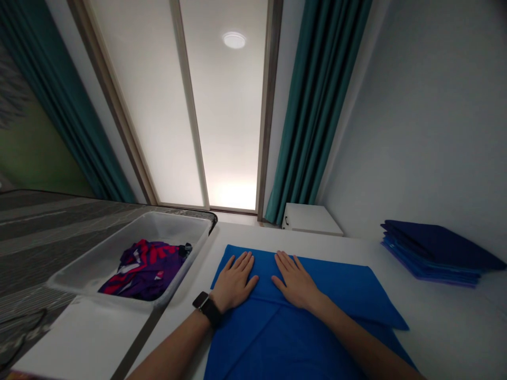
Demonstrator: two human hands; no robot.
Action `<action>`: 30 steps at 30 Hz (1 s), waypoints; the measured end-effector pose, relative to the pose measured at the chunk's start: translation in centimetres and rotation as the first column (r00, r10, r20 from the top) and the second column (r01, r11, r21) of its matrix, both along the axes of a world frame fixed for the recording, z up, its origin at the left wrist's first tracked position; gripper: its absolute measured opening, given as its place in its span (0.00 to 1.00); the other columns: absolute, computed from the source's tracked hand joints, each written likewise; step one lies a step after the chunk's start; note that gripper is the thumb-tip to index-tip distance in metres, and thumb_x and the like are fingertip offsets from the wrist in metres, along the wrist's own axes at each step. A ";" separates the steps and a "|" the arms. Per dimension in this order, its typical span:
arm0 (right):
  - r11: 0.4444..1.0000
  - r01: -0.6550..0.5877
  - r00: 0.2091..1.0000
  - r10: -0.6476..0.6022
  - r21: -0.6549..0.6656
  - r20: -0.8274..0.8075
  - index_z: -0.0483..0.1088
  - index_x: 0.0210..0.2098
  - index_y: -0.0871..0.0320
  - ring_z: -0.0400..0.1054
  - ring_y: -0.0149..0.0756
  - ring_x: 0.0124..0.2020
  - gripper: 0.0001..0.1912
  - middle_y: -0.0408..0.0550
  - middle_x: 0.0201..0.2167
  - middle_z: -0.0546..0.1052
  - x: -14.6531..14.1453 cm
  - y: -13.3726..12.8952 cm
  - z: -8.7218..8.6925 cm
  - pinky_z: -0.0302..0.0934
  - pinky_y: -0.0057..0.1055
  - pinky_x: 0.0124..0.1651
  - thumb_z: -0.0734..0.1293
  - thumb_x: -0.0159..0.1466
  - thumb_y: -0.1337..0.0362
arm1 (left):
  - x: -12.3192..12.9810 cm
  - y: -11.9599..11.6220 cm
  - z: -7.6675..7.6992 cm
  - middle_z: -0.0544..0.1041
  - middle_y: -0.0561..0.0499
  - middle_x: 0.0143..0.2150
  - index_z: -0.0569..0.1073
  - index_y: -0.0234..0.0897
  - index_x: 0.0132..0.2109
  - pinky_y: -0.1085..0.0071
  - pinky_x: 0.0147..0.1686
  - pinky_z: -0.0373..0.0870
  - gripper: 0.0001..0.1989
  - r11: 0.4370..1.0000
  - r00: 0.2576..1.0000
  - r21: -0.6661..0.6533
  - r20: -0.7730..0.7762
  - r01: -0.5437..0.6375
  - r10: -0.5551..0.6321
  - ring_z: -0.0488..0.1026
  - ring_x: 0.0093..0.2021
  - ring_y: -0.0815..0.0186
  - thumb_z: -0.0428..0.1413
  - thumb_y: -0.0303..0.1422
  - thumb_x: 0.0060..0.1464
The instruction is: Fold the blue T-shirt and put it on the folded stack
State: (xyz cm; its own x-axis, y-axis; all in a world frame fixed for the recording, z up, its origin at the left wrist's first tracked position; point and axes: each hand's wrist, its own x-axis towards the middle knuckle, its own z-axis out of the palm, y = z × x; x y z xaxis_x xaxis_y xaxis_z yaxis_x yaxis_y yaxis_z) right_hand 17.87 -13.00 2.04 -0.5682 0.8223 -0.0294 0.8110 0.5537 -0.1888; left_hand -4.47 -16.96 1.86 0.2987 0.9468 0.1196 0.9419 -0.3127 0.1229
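Observation:
A blue cloth [277, 343], partly folded over itself, lies on the white table in front of me. My left hand [235, 279] rests flat on its far left part, fingers stretched out and a dark watch [208, 309] on the wrist. Flat on the same cloth, a little to the right, lies my right hand [295, 279], also with fingers extended. Neither hand grips anything. The folded layer [348, 285] spreads to the right of my right hand, with a lower layer showing beneath its near edge. My forearms hide some of the cloth.
A translucent plastic bin [91, 264] to the left holds a crumpled purple and red garment [148, 269]. On the right of the white table [443, 327] sits a stack of folded dark and blue cloths [439, 250]. A white cabinet [311, 217] stands beyond, by the teal curtain [317, 105].

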 end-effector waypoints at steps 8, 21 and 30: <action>0.998 -0.047 0.998 0.046 -0.032 -0.032 0.43 0.71 0.62 0.35 0.40 0.72 0.36 0.51 0.72 0.43 0.0 -2.2 0.1 0.29 0.44 0.71 0.45 0.71 0.46 | 0.3 -0.2 0.2 0.56 0.45 0.70 0.57 0.37 0.69 0.53 0.67 0.49 0.30 1.000 1.000 0.011 0.022 0.004 -0.004 0.52 0.70 0.56 0.39 0.48 0.67; 0.986 0.117 0.993 -0.116 -0.118 0.022 0.41 0.71 0.61 0.31 0.39 0.72 0.37 0.49 0.72 0.40 5.6 -1.0 1.2 0.28 0.45 0.71 0.43 0.70 0.44 | 1.9 0.0 1.0 0.54 0.42 0.71 0.53 0.37 0.70 0.48 0.66 0.47 0.34 0.999 0.999 -0.009 0.010 0.047 -0.047 0.51 0.70 0.52 0.38 0.52 0.66; 0.991 0.131 0.991 -0.131 -0.011 0.015 0.46 0.70 0.64 0.34 0.42 0.72 0.37 0.54 0.71 0.44 6.9 -0.4 -0.6 0.31 0.47 0.71 0.47 0.70 0.46 | 8.2 1.3 1.0 0.53 0.45 0.71 0.54 0.40 0.70 0.54 0.67 0.48 0.30 0.976 0.976 0.057 0.033 0.211 -0.213 0.49 0.71 0.56 0.41 0.48 0.66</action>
